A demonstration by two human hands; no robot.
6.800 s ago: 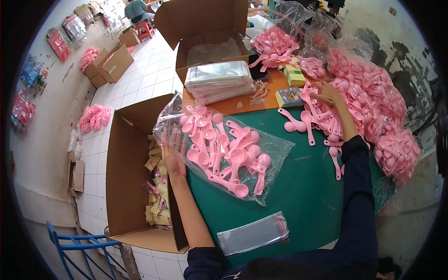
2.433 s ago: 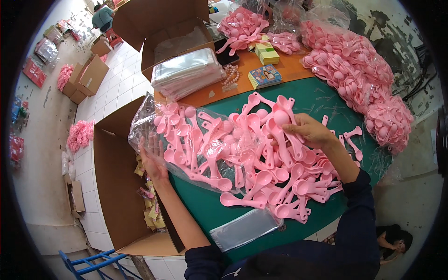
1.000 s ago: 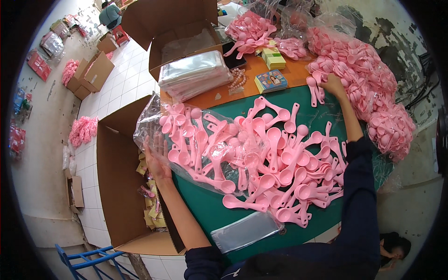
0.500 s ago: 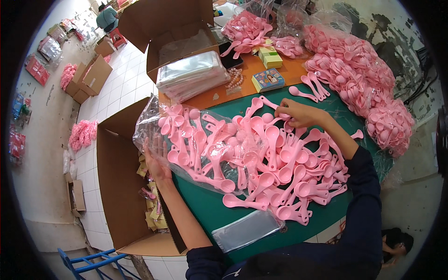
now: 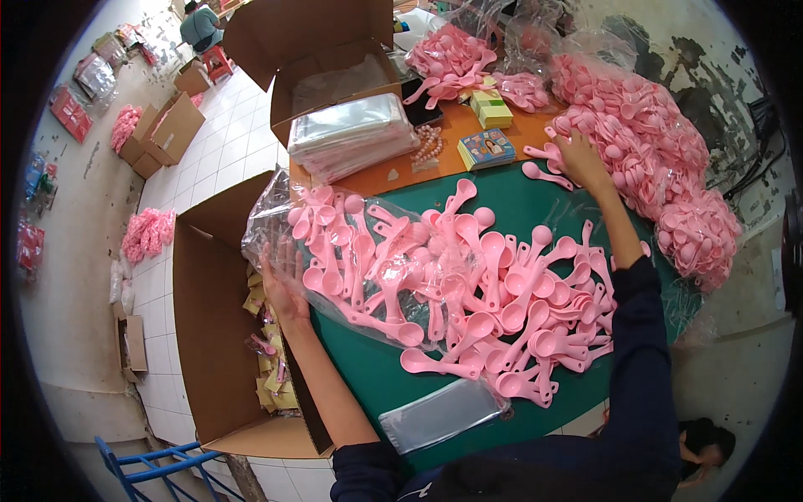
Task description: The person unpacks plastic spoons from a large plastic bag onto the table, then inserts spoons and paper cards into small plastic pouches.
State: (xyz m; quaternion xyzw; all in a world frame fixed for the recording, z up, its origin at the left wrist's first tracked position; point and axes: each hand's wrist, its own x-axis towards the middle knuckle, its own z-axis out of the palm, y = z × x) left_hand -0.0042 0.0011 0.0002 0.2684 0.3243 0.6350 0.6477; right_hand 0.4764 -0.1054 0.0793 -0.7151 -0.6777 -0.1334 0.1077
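My left hand [image 5: 283,283] lies flat on the left edge of a clear plastic bag [image 5: 351,251] holding pink plastic scoops. More pink scoops [image 5: 502,301] spill out of the bag across the green table [image 5: 519,197]. My right hand [image 5: 579,159] reaches to the far right and grips a few pink scoops [image 5: 542,164] at the edge of a large heap of scoops in clear plastic [image 5: 644,159].
An open cardboard box [image 5: 209,335] with packets stands on the floor at my left. A stack of clear bags [image 5: 355,134], a small printed box [image 5: 487,148] and another open carton [image 5: 309,50] lie at the back. A flat clear bag [image 5: 443,414] lies near me.
My right hand has gone from the spilled scoops in the middle back out to the big heap at the far right. My left hand stays on the bag.
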